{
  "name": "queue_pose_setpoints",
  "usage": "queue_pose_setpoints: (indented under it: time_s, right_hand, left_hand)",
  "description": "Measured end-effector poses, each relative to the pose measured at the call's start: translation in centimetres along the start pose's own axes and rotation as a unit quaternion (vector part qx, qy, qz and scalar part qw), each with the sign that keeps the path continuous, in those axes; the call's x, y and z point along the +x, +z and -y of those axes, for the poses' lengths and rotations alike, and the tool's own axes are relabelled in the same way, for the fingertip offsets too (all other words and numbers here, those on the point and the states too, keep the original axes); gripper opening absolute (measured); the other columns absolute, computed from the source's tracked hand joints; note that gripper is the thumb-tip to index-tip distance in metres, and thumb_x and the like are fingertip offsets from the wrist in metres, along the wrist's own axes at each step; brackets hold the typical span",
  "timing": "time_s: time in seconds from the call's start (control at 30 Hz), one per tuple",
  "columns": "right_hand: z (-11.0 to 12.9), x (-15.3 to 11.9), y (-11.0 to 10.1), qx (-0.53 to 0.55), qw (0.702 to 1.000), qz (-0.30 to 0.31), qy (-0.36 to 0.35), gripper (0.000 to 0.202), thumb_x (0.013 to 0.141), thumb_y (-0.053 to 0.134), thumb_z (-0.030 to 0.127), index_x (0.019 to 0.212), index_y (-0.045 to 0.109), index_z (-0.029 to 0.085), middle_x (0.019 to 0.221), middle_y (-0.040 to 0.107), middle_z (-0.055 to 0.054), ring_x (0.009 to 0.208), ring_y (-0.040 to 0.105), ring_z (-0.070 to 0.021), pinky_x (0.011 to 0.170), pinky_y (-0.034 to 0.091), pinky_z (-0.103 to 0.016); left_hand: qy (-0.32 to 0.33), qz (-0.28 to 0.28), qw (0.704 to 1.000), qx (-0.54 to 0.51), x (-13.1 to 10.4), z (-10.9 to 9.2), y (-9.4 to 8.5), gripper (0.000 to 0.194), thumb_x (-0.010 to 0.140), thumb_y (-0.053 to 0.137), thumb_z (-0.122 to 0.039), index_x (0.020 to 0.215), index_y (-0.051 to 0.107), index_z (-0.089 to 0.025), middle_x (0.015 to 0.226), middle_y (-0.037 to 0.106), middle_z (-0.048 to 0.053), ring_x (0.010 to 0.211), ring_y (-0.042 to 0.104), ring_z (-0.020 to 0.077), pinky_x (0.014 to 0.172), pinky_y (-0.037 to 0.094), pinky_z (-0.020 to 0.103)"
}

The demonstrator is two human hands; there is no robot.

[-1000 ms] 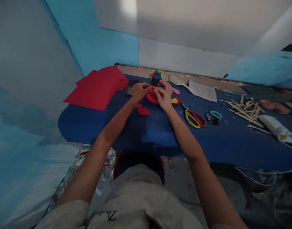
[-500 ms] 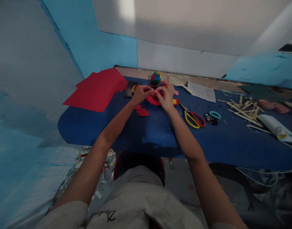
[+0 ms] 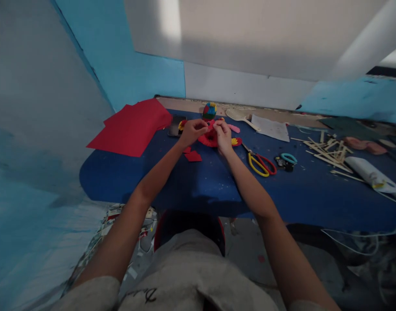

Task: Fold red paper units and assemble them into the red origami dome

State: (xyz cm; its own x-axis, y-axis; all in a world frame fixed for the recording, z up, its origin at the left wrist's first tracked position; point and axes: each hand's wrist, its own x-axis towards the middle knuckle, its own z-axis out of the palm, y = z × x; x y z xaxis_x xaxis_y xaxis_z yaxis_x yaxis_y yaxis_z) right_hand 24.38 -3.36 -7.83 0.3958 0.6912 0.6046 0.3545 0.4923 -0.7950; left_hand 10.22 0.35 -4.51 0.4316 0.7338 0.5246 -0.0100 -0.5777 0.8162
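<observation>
My left hand (image 3: pixel 191 131) and my right hand (image 3: pixel 223 134) meet at the middle of the table, fingertips pinched on a small red paper piece (image 3: pixel 210 125) between them. Just beneath lies a red ridged ring-like piece (image 3: pixel 207 140), partly hidden by my fingers. A red-and-yellow piece (image 3: pixel 236 141) sticks out beyond my right wrist. Behind my hands stands a multicoloured ridged ball (image 3: pixel 209 111). A pink strip (image 3: pixel 234 128) lies right of my right hand. Small red paper cutouts (image 3: pixel 193 156) rest nearer to me, below my left hand.
Large red sheets (image 3: pixel 129 129) cover the table's left end, beside a dark phone-like slab (image 3: pixel 174 128). To the right are scissors (image 3: pixel 261 164), a pale slotted spoon (image 3: pixel 241 117), a white sheet (image 3: pixel 270 128), a turquoise ring (image 3: pixel 289 158), loose sticks (image 3: pixel 330 151) and a white roll (image 3: pixel 371 173).
My right hand has turned, its fingers now closer together and lower over the red ring-like piece. Both hands still pinch near each other. The view has tilted slightly.
</observation>
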Motion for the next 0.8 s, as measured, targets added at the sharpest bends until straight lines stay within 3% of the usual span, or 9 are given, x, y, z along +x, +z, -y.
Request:
queue_pose_setpoints:
  time_s: [0.1,0.37,0.53,0.8]
  right_hand:
    - [0.5,0.1,-0.4,-0.018,0.999,0.024,-0.03,0.039,0.082,0.052,0.061,0.079,0.059,0.023,0.072,0.06,-0.001,0.064,0.056,-0.0148,0.064,0.051,-0.031]
    - [1.3,0.9,-2.6,-0.063,0.99,0.106,-0.065,0.024,0.079,0.063,0.045,0.082,0.07,0.022,0.076,0.07,-0.002,0.068,0.061,-0.0153,0.068,0.051,-0.032]
    - [1.7,0.8,-2.8,-0.07,0.988,0.112,-0.082,0.019,0.077,0.064,0.039,0.08,0.073,0.022,0.073,0.071,-0.001,0.064,0.061,-0.0143,0.065,0.05,-0.031]
    - [2.0,0.6,-2.5,-0.058,0.989,0.114,-0.067,0.016,0.077,0.064,0.035,0.077,0.073,0.022,0.071,0.071,-0.001,0.061,0.06,-0.0143,0.061,0.05,-0.03]
  left_hand:
    - [0.012,0.023,0.999,0.023,0.2,0.3,-0.1,0.01,0.071,0.063,-0.025,0.072,0.066,-0.015,0.072,0.069,0.002,0.07,0.062,0.0118,0.069,0.048,0.022]
    - [-0.083,0.081,0.989,-0.088,0.4,0.4,-1.3,0.023,0.077,0.063,-0.035,0.083,0.07,-0.013,0.077,0.071,0.004,0.068,0.063,0.0098,0.058,0.047,0.018]
    - [-0.078,0.121,0.985,-0.096,0.1,-0.5,-1.7,0.025,0.073,0.07,-0.037,0.079,0.071,-0.012,0.073,0.07,0.004,0.065,0.061,0.0092,0.058,0.047,0.018]
    - [-0.043,0.105,0.993,-0.037,0.2,-0.2,-1.6,0.028,0.071,0.07,-0.04,0.076,0.073,-0.012,0.063,0.066,0.002,0.055,0.053,0.0081,0.052,0.041,0.019]
